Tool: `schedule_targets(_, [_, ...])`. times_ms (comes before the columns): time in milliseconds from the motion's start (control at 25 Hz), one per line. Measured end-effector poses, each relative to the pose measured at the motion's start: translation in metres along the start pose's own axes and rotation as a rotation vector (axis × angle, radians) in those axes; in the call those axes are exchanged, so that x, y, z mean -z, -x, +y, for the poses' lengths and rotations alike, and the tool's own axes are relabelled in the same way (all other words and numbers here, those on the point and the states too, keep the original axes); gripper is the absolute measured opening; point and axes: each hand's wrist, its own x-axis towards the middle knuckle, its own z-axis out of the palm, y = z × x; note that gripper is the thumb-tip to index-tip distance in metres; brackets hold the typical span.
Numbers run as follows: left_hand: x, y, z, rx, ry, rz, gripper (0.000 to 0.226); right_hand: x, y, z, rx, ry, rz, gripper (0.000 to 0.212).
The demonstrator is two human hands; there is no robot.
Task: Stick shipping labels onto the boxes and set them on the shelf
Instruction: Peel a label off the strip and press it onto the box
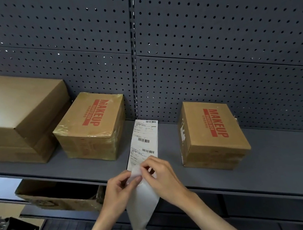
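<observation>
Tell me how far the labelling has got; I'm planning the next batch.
Done: boxes sit on the shelf. In hand: left hand and right hand peel the shipping label from its backing. Left: no label shows on either MAKEUP box.

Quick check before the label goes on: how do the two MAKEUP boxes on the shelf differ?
The left MAKEUP box is wrapped in glossy clear tape or film; the right MAKEUP box shows bare cardboard with white torn patches on its left side. The left one stands close beside the large plain box; the right one stands alone, apart on the shelf. Both are brown, closed, red print up, and neither top carries a shipping label.
</observation>
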Motion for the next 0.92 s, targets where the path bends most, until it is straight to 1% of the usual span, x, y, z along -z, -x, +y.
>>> schedule_targets(40, [0.001,0.000,0.001,0.040,0.020,0.007,0.028,0.002,-0.003,-0.001,-0.079,-0.057,0.052,0.012])
schedule_targets(120, [0.002,0.002,0.002,0.128,0.058,0.022,0.007,0.013,-0.011,-0.005,-0.234,-0.134,0.150,0.013])
schedule_targets(200, [0.007,0.006,-0.001,0.196,0.068,0.075,0.014,0.031,-0.023,-0.008,-0.322,-0.155,0.218,0.014])
schedule_targets(280, [0.014,0.010,-0.002,0.254,0.080,0.130,0.016,0.055,-0.039,-0.011,-0.345,-0.147,0.258,0.015])
schedule_targets(440, [0.025,0.014,-0.001,0.305,0.058,0.204,0.022,0.104,-0.068,-0.021,-0.324,-0.095,0.332,0.015])
schedule_targets(560, [0.028,0.014,-0.006,0.332,0.030,0.255,0.018,0.133,-0.082,-0.022,-0.303,0.001,0.406,0.015])
schedule_targets(640, [0.029,0.014,-0.006,0.329,-0.090,0.283,0.013,0.148,-0.086,-0.021,-0.299,0.076,0.470,0.015])
schedule_targets(720, [0.029,0.015,-0.002,0.266,-0.305,0.289,0.018,0.162,-0.089,-0.024,-0.289,0.105,0.557,0.013])
schedule_targets(760, [0.030,0.015,0.001,0.198,-0.420,0.286,0.019,0.167,-0.089,-0.026,-0.281,0.102,0.600,0.013])
schedule_targets(840, [0.036,0.013,0.006,0.045,-0.641,0.267,0.005,0.174,-0.086,-0.030,-0.250,0.082,0.655,0.012])
schedule_targets(880, [0.040,0.011,0.009,0.015,-0.725,0.267,0.011,0.175,-0.083,-0.032,-0.232,0.069,0.661,0.012])
schedule_targets(920, [0.044,0.010,0.014,-0.008,-0.784,0.269,0.022,0.174,-0.079,-0.034,-0.210,0.059,0.657,0.012])
